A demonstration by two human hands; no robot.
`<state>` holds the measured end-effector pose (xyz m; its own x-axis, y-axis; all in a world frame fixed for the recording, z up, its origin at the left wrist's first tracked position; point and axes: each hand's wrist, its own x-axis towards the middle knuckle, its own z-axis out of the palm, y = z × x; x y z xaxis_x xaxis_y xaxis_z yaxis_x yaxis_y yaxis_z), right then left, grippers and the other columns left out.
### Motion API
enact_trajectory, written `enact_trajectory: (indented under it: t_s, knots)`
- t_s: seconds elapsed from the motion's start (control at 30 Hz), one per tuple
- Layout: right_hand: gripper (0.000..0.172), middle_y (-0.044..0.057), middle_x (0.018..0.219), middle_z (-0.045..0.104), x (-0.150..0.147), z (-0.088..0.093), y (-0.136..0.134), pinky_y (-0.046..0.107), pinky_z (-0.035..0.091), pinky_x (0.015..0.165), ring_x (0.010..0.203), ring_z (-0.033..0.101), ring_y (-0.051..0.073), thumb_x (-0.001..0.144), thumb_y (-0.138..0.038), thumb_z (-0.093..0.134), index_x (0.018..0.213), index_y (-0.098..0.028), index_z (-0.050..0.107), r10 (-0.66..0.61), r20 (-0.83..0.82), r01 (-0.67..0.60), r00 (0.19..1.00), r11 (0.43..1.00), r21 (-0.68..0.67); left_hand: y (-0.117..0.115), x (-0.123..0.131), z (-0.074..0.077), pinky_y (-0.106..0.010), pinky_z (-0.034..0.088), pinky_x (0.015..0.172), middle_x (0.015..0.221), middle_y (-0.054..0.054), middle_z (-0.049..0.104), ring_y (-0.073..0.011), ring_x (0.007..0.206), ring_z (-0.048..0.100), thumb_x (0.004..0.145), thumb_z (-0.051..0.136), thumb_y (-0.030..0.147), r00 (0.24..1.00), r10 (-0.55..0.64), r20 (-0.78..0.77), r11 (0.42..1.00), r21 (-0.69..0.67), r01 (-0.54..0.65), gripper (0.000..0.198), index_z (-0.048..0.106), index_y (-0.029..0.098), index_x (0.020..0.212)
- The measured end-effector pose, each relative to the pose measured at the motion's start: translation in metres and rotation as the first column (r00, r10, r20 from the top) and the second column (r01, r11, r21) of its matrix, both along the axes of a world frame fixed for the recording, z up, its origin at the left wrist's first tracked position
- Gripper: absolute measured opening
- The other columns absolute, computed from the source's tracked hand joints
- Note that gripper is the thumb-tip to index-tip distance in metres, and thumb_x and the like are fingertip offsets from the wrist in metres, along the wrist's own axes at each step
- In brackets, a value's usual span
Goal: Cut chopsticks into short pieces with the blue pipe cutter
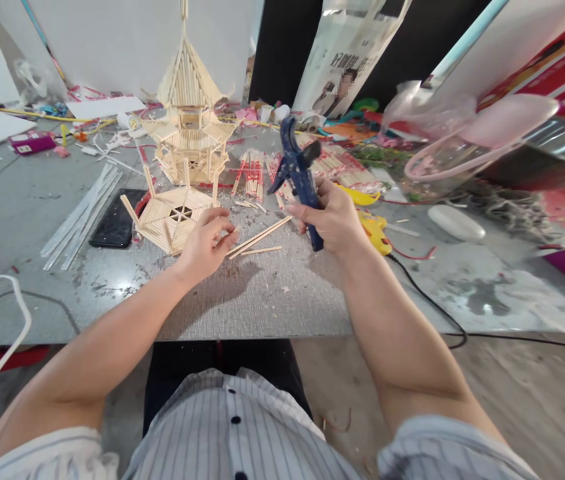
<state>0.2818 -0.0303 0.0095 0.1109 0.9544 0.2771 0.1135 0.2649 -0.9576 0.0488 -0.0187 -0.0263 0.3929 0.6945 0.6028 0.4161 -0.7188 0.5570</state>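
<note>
My right hand (333, 217) is closed around a dark blue hand cutter (296, 172), held upright above the grey table (272, 293). My left hand (206, 241) pinches a thin wooden stick (258, 237) that lies slanted on the table between the two hands. Just left of that hand sits a hexagonal stick-built base (171, 213) with short posts standing up. Behind it stands a tall pagoda model (188, 120) made of the same sticks.
A black phone (116, 227) and several white strips (82, 217) lie at the left. Bundles of sticks (252, 175) sit behind the cutter. A yellow glue gun (372, 223) with a black cable (427, 300) lies right of my right hand. Clutter fills the back and right.
</note>
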Motion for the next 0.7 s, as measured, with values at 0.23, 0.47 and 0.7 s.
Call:
enact_trajectory:
  t_s: [0.23, 0.47, 0.7]
  knots:
    - [0.023, -0.009, 0.052, 0.047, -0.006, -0.01, -0.017, 0.02, 0.038, 0.036, 0.037, 0.04, 0.004, 0.057, -0.022, 0.07, 0.074, -0.019, 0.055, 0.366, -0.308, -0.365, 0.878, 0.929, 0.065, -0.004, 0.0, 0.005, -0.039, 0.042, 0.098, 0.128, -0.013, 0.05, -0.0207, 0.12, 0.049, 0.087, 0.051, 0.032, 0.999, 0.0, 0.051, 0.988, 0.157, -0.008, 0.017, 0.056, 0.017, 0.083]
    - [0.016, -0.008, 0.048, 0.044, -0.014, -0.032, -0.012, 0.02, 0.031, 0.035, 0.035, 0.037, 0.004, 0.06, -0.024, 0.065, 0.071, -0.018, 0.056, 0.396, -0.403, -0.398, 0.825, 0.914, 0.083, -0.012, 0.007, 0.007, -0.026, 0.049, 0.073, 0.094, -0.01, 0.062, -0.0126, 0.083, 0.061, 0.088, 0.049, 0.023, 0.973, -0.231, 0.007, 0.971, 0.068, 0.23, 0.014, 0.056, 0.015, 0.079]
    - [0.035, 0.001, 0.08, 0.062, -0.037, -0.038, -0.019, 0.031, 0.049, 0.06, 0.068, 0.058, 0.015, 0.059, -0.03, 0.057, 0.094, -0.023, 0.059, 0.409, -0.511, -0.461, 0.756, 0.887, 0.029, -0.023, 0.013, 0.005, -0.026, 0.05, 0.073, 0.096, -0.01, 0.06, -0.0122, 0.085, 0.06, 0.088, 0.048, 0.02, 0.975, -0.223, 0.017, 0.966, 0.142, 0.218, 0.009, 0.053, 0.016, 0.082]
